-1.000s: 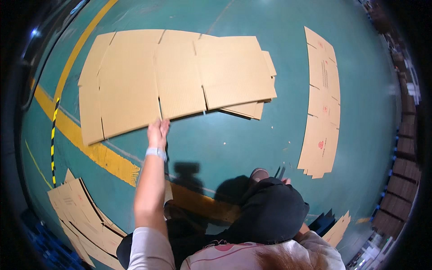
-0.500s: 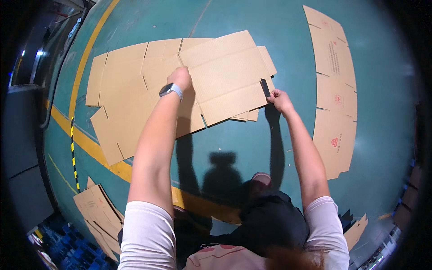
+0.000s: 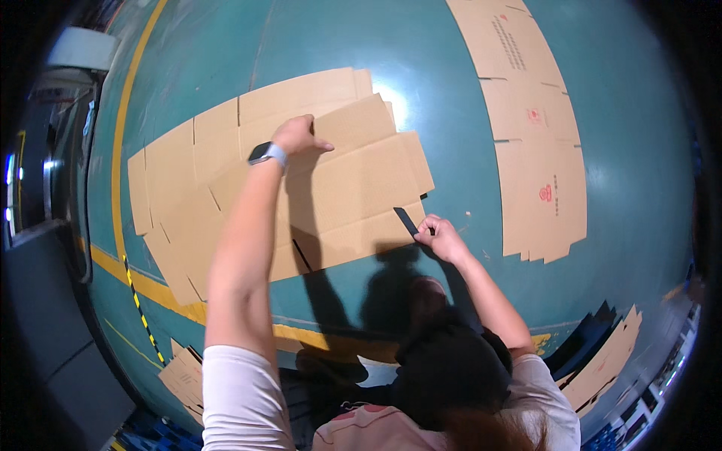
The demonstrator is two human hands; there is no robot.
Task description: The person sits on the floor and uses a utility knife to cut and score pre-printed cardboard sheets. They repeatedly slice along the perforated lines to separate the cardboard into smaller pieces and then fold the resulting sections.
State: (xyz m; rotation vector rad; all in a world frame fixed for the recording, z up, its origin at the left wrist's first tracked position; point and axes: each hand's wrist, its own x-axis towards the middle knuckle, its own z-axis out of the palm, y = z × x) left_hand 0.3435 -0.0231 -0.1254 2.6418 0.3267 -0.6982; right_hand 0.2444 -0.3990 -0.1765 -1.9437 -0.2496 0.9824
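Note:
Flattened brown cardboard box sheets [image 3: 338, 180] overlap on the green floor in front of me, with slots cut along their edges. Over their upper middle is my left hand [image 3: 302, 137], a watch on its wrist. Its thumb stands apart from the fingers, and nothing shows in it. My right hand [image 3: 442, 239] pinches the end of a narrow black strip [image 3: 406, 220] at the near right corner of the cardboard. The strip slants over the sheet; what it is made of I cannot make out.
Printed flat cardboard [image 3: 534, 143] lies on the floor to the right. More cardboard [image 3: 602, 368] stands with dark sheets at the lower right, and another pile [image 3: 183, 379] is at the lower left. A yellow floor line [image 3: 124, 150] runs along the left.
My view has shifted. The upper cardboard lies differently, its far edge lower in view. My left hand's thumb has spread away from its fingers; my right hand still pinches the black strip.

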